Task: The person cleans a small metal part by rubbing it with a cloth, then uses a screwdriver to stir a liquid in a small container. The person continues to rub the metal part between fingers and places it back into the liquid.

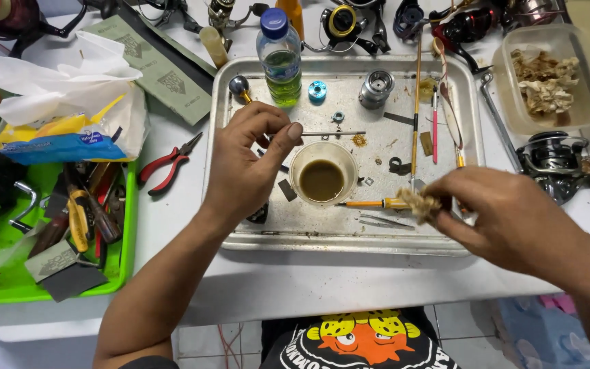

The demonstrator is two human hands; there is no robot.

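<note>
Thin metal rod (332,133) held level; frayed tan wad (419,204) pinched.

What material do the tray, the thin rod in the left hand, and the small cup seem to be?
Tray: bare metal, probably steel, dull grey and stained.
Thin rod, pinched by the left hand: metal, with a silvery shine.
Cup: likely translucent plastic; its wall looks cloudy.

White worktable (295,287) filled most of the view, lit evenly and bright from above, shadows soft. Surface was scuffed and smudged in places. Table's near edge ran across the bottom, with a lower white ledge (42,328) showing at left beneath it. Under the table, pale tiled floor (459,328) with grey grout lines. Some blue and pink stuff (548,328) sat on the floor at lower right, too blurred to tell what. No walls or windows in view.
</note>
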